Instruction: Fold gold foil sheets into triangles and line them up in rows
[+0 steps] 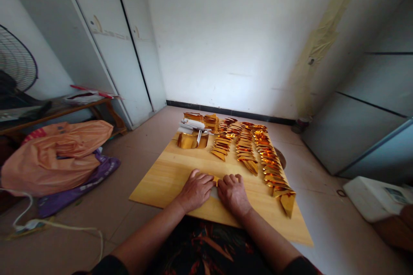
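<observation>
We see many pieces apparently finished: shiny, folded gold-foil shapes [268, 159] stand in rows along the right side of the pale rectangular wooden board [158, 182]. Near its front edge, our left hand [199, 187] and right hand [233, 192] have fingers closed on opposite ends of a small gold-foil piece [216, 178], seemingly mid-fold, while curved gold-foil sheets [186, 141] farther back probably remain unfolded.
</observation>
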`<action>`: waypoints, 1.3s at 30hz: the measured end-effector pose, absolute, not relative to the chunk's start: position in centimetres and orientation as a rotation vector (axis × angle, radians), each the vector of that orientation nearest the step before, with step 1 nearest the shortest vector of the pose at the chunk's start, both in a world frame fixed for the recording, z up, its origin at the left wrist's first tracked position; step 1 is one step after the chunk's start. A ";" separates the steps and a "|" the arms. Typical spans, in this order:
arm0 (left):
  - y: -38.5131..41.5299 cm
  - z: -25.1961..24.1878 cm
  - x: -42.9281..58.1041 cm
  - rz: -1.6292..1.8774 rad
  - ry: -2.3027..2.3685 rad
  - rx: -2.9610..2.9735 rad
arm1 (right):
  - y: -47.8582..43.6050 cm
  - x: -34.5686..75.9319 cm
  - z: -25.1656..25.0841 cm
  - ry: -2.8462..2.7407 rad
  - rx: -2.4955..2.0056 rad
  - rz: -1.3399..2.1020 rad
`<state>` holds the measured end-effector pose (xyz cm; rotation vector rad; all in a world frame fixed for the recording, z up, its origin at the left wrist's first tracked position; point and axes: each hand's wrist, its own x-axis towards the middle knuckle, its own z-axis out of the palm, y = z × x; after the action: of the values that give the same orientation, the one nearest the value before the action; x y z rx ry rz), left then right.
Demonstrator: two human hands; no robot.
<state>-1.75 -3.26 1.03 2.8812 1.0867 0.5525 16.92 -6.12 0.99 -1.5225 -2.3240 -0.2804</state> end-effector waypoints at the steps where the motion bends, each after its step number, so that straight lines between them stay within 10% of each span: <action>1: -3.3 1.1 -1.7 0.546 1.095 2.877 | -6.2 17.0 1.1 -2.332 -1.515 -0.273; 39: -3.5 1.7 -1.3 0.435 1.190 2.870 | -7.9 21.0 0.9 -2.441 -1.348 -0.067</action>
<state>-1.34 -3.50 1.66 2.8701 1.1897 0.4355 20.95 -7.87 0.86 -1.3481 -2.4405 -0.0668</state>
